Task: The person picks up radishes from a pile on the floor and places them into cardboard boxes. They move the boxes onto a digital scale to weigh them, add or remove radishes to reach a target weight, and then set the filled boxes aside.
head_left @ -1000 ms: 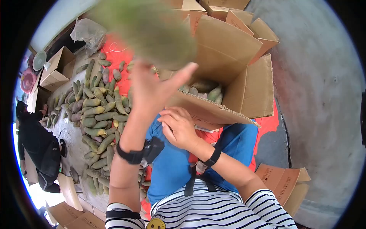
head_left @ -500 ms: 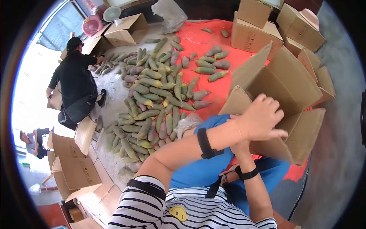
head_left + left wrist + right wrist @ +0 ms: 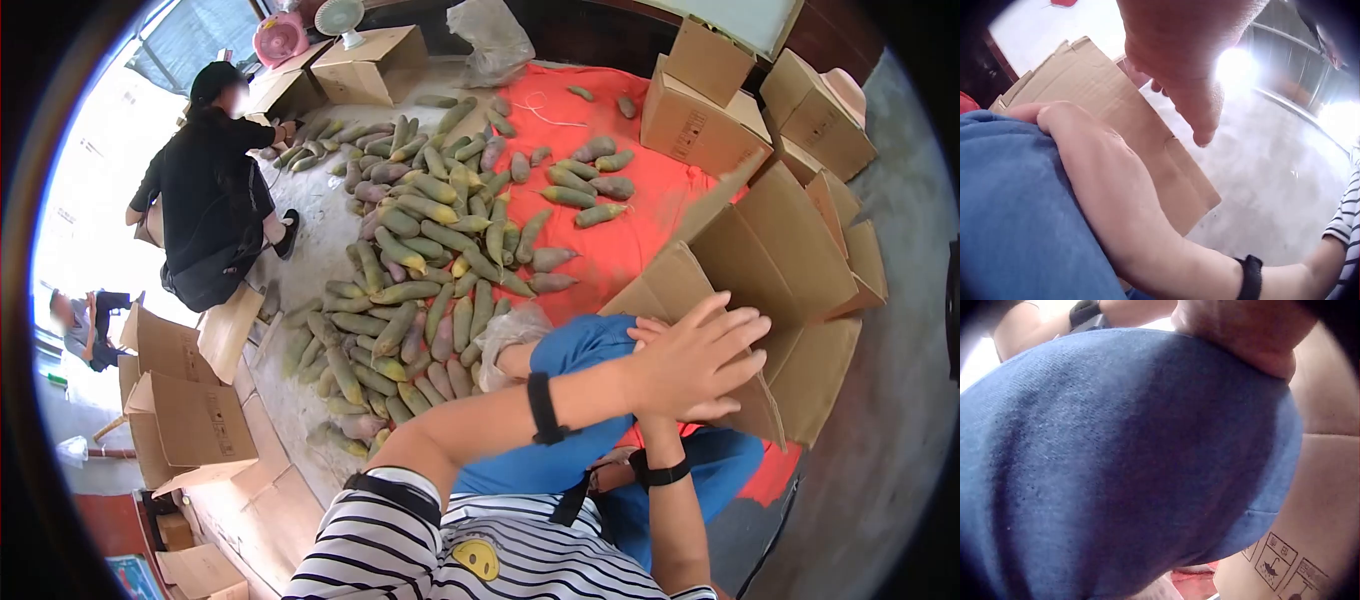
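My left hand (image 3: 700,365) is over the near side of an open cardboard box (image 3: 775,240), fingers spread and nothing held in them. In the left wrist view the same hand (image 3: 1179,62) hangs above my other arm, beside a cardboard flap (image 3: 1129,119). My right hand (image 3: 648,332) rests on my blue-trousered knee (image 3: 570,350), partly covered by the left wrist. The right wrist view shows this hand (image 3: 1247,337) lying along the top of the knee, near the printed box wall (image 3: 1329,506). The bottom of the box is hidden.
A heap of long green and purplish gourd-like vegetables (image 3: 420,260) spreads over the floor, some on a red sheet (image 3: 640,200). Cardboard boxes (image 3: 705,115) stand at the back right, others (image 3: 200,420) at the left. A person in black (image 3: 215,190) crouches beyond the heap.
A blurred green object was above my left hand a second ago; that hand then came to the box and its fingers have spread. My right hand stays at the knee. The view has swung left.
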A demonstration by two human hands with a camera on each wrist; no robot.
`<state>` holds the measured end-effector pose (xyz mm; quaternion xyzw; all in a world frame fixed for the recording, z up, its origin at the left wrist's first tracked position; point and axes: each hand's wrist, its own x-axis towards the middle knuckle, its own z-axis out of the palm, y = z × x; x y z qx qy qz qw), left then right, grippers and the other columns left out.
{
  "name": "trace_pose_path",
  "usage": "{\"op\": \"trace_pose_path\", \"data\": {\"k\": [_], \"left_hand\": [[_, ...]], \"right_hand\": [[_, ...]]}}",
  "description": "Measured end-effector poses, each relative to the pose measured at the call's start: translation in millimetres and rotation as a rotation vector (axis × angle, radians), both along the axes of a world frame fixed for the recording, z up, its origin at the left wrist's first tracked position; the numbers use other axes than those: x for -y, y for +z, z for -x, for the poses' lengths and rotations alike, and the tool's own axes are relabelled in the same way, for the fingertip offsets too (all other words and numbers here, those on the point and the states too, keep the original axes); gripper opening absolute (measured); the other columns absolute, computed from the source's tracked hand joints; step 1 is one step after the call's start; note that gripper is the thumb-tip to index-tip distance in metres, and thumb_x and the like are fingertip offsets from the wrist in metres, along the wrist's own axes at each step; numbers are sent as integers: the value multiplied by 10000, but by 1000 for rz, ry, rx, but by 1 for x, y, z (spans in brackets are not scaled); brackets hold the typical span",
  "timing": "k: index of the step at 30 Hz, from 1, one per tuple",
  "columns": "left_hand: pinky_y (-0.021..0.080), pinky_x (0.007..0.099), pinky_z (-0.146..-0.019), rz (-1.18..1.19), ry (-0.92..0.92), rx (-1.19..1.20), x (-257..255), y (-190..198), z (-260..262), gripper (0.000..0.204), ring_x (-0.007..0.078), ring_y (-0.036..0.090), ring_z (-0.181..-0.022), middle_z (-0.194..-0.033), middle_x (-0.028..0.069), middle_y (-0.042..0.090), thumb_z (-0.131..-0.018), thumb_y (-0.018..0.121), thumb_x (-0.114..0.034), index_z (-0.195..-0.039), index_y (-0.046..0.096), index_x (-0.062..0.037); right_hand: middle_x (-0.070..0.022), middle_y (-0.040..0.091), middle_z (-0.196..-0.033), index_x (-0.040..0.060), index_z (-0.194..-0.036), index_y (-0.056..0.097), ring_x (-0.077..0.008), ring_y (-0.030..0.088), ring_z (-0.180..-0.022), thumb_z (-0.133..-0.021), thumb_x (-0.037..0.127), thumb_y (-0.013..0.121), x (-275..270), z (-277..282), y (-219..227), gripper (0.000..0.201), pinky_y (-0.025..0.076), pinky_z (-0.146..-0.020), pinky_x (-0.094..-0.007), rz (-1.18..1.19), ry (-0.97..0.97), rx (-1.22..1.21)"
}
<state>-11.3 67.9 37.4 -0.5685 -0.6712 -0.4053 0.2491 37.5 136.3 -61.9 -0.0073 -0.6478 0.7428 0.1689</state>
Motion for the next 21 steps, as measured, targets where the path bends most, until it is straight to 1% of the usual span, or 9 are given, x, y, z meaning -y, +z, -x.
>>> {"op": "trace_pose_path", "data": {"k": [2, 3, 6, 8, 10, 11, 14, 18, 21], "left_hand": [[364, 535, -1014, -191, 41, 60, 21, -6, -10, 620, 367, 497, -1186, -1317, 213, 469, -641, 797, -287, -1156, 548, -50], [382, 521, -1007, -172, 31, 98, 33, -14, -12, 667, 384, 489, -1196, -1317, 218, 467, -613, 809, -227, -1189, 525, -45], [377, 532, -1011, -95, 140, 210, 62, -44, -12, 703, 395, 505, -1195, -1328, 215, 485, -658, 788, -247, -1272, 504, -57], [349, 534, -1037, -20, 185, 269, 78, -54, -13, 719, 413, 459, -1240, -1369, 228, 444, -693, 761, -282, -1314, 483, -49], [308, 545, -1064, 94, 245, 452, 89, -64, -14, 757, 420, 392, -1297, -1419, 241, 382, -729, 727, -344, -1366, 443, -50], [281, 555, -1077, 132, 212, 497, 92, -72, -13, 798, 435, 345, -1324, -1454, 253, 326, -769, 677, -424, -1414, 392, -52], [276, 555, -1077, 47, 166, 506, 95, -80, -5, 814, 442, 342, -1318, -1442, 269, 335, -754, 675, -424, -1407, 392, -28], [266, 580, -1072, 29, 125, 537, 102, -92, 0, 850, 463, 313, -1347, -1473, 269, 301, -831, 556, -572, -1447, 338, -30], [239, 580, -1084, 23, 102, 591, 111, -94, 6, 841, 461, 298, -1363, -1487, 281, 278, -856, 521, -582, -1451, 324, -20]], "right_hand": [[-110, 605, -1208, 52, -1084, 639, -311, 551, -1122, -916, 235, 556, 3, 1, 6, 262, 418, -983, -432, -259, -45, -24], [-112, 608, -1201, 52, -1077, 641, -314, 553, -1117, -916, 237, 553, 5, 1, 10, 260, 420, -976, -434, -386, -65, -39], [-119, 619, -1178, 54, -1054, 649, -324, 561, -1103, -918, 243, 546, 8, 5, 21, 255, 429, -956, -438, -762, -130, -95], [-123, 626, -1163, 54, -1039, 654, -331, 566, -1094, -919, 247, 541, 10, 8, 24, 254, 434, -942, -441, -1019, -184, -122], [-131, 641, -1106, 47, -1003, 662, -346, 571, -1079, -914, 233, 528, 14, 12, 21, 246, 443, -907, -449, -1031, -169, -158], [-129, 640, -1103, 46, -1000, 659, -346, 575, -1073, -908, 227, 528, 17, 14, 21, 242, 445, -905, -453, -1062, -172, -155], [-132, 633, -1100, 43, -995, 656, -356, 578, -1058, -898, 223, 527, 27, 19, 29, 242, 449, -897, -460, -1082, -160, -147], [-150, 627, -1103, 31, -1015, 652, -371, 573, -1045, -911, 247, 504, 33, 24, 33, 281, 448, -893, -465, -1129, -121, -104], [-164, 621, -1103, 15, -1036, 650, -375, 571, -1026, -903, 243, 481, 41, 29, 40, 314, 440, -899, -474, -1119, -73, -57]]}}
